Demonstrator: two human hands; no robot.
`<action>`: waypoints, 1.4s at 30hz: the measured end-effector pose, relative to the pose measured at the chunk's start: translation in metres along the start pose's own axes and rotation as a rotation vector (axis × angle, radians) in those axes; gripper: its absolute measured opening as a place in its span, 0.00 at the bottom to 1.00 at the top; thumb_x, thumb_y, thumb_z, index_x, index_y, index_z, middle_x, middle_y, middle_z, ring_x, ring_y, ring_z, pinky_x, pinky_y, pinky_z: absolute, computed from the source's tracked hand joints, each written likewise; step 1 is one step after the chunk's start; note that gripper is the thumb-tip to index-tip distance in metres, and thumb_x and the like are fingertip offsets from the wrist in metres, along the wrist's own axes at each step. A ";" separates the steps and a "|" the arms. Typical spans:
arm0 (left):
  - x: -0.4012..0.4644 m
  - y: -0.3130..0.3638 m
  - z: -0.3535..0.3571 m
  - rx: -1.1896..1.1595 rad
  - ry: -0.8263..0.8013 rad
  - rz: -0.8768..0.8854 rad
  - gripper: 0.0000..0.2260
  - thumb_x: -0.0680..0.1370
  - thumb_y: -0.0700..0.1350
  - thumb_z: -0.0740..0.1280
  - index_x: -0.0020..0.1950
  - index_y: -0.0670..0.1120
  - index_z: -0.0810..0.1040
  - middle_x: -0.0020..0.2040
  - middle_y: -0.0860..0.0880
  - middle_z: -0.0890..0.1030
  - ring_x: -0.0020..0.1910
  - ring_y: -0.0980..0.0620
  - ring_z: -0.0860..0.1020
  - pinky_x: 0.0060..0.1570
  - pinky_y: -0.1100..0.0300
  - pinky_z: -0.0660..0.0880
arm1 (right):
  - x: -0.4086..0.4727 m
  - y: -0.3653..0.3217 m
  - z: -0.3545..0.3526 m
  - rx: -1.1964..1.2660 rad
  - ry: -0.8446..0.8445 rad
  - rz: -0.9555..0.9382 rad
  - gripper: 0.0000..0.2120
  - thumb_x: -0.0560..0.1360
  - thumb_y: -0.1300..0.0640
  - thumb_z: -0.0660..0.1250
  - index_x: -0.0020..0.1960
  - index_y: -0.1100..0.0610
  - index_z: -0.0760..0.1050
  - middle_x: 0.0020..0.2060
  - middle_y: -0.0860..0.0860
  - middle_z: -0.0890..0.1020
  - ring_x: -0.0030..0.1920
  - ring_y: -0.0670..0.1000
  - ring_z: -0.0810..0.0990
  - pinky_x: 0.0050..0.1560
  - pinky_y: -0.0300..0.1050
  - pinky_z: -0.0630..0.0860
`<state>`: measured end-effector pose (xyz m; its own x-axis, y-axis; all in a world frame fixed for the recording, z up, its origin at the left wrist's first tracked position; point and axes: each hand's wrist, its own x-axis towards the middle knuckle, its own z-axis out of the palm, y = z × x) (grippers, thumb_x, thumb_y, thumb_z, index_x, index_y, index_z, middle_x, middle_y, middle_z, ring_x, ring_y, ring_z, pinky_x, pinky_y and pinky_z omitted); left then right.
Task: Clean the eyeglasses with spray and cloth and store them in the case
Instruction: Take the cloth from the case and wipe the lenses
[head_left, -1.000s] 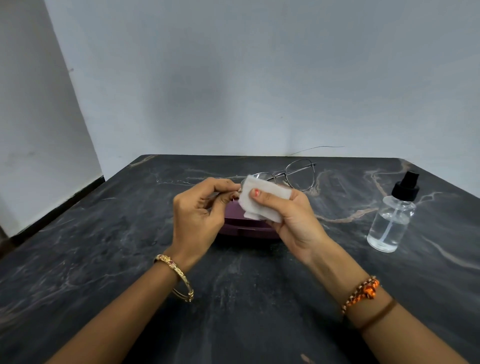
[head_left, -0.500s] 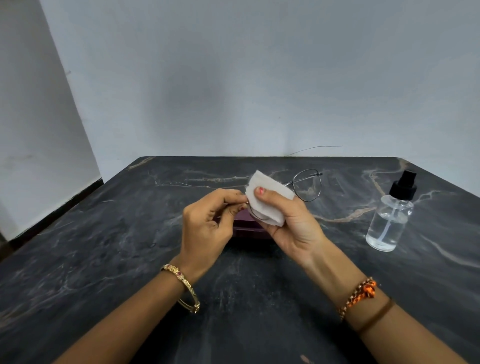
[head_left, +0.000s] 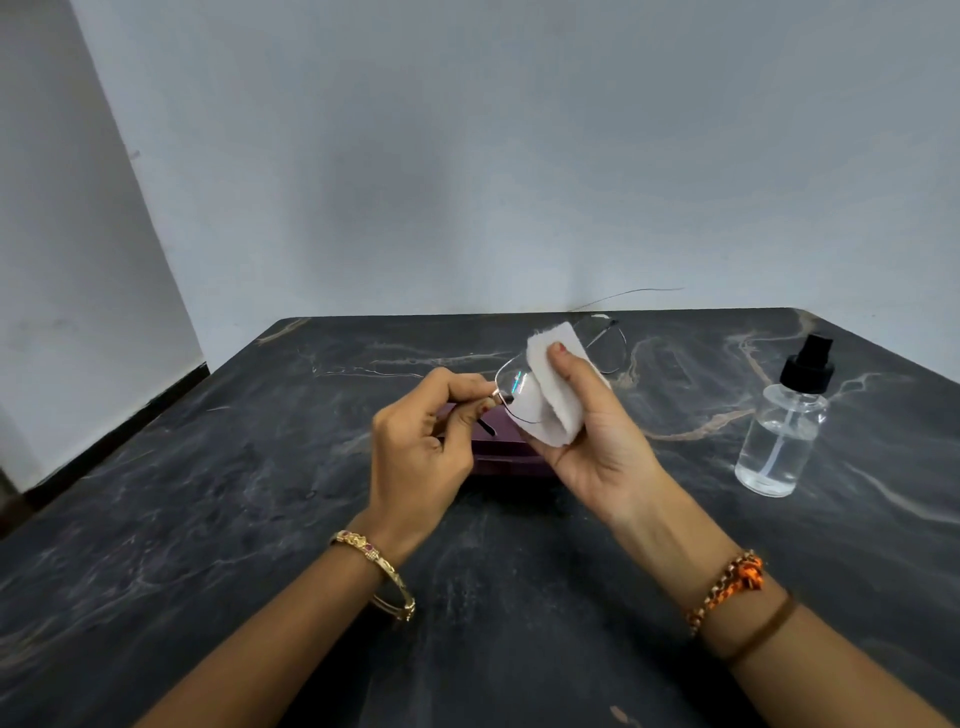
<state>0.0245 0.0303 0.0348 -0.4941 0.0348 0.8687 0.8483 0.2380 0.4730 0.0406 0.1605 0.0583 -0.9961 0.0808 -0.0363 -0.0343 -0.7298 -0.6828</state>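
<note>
eyeglasses (head_left: 511, 387) tilted upward – thin-rimmed, cloth-wrapped lens

Looks like a plain indoor room, kind not clear, set in a corner where two bare, pale painted walls (head_left: 519, 156) meet. Dominated by a dark marble-patterned desk (head_left: 208, 519) with pale veins, pushed close to both walls, above a strip of dark skirting (head_left: 114, 431) at the left. Sparsely furnished: only a clear spray bottle (head_left: 784, 441) with a black pump and a purple case (head_left: 511, 457) on the desk.
</note>
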 end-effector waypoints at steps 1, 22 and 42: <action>0.000 0.000 0.000 0.015 -0.013 0.016 0.08 0.68 0.28 0.65 0.44 0.37 0.78 0.42 0.56 0.78 0.44 0.64 0.79 0.45 0.73 0.75 | -0.001 0.002 0.000 -0.003 -0.011 -0.001 0.04 0.71 0.59 0.67 0.43 0.60 0.76 0.30 0.53 0.82 0.30 0.48 0.82 0.27 0.40 0.78; 0.001 0.002 -0.002 0.116 -0.027 0.154 0.08 0.67 0.26 0.65 0.43 0.34 0.79 0.43 0.48 0.78 0.43 0.58 0.77 0.46 0.74 0.74 | -0.004 0.005 0.002 -0.057 -0.150 -0.091 0.11 0.62 0.61 0.68 0.43 0.65 0.77 0.31 0.54 0.84 0.32 0.48 0.83 0.31 0.37 0.79; 0.002 0.004 -0.003 0.129 -0.033 0.224 0.05 0.68 0.27 0.66 0.42 0.33 0.78 0.43 0.47 0.77 0.43 0.54 0.78 0.47 0.73 0.75 | -0.001 -0.001 0.000 -0.184 -0.197 -0.126 0.10 0.62 0.57 0.67 0.42 0.60 0.76 0.30 0.50 0.84 0.31 0.46 0.82 0.28 0.36 0.77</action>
<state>0.0274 0.0284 0.0393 -0.3039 0.1315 0.9436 0.9073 0.3422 0.2445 0.0414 0.1610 0.0594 -0.9822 0.0168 0.1871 -0.1613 -0.5858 -0.7942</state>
